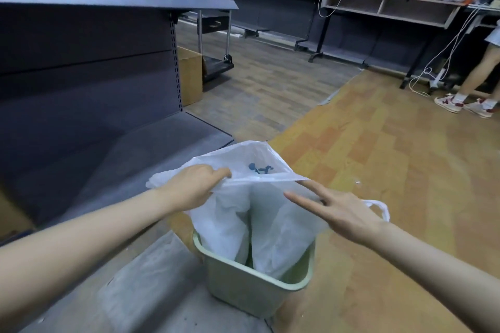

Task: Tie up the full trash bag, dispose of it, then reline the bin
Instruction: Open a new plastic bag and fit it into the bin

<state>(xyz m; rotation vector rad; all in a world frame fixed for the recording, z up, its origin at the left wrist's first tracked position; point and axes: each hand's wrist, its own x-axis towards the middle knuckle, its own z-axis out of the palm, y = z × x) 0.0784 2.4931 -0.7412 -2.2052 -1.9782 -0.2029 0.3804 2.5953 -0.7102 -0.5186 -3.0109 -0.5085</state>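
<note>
A pale green plastic bin (244,282) stands on the floor in front of me. A thin white plastic bag (273,227) with a small blue print hangs into it, its mouth held above the rim. My left hand (193,186) pinches the bag's near-left edge and lifts it. My right hand (339,209) lies against the bag's right side with two fingers stretched out flat and apart. A handle loop of the bag pokes out behind my right wrist. The bottom of the bin is hidden by the bag.
Dark metal shelving (81,67) runs along the left, with its grey base shelf beside the bin. Cardboard boxes (190,76) and a trolley stand further back. Another person's legs (476,81) stand at the far right near white cables and a wooden shelf unit.
</note>
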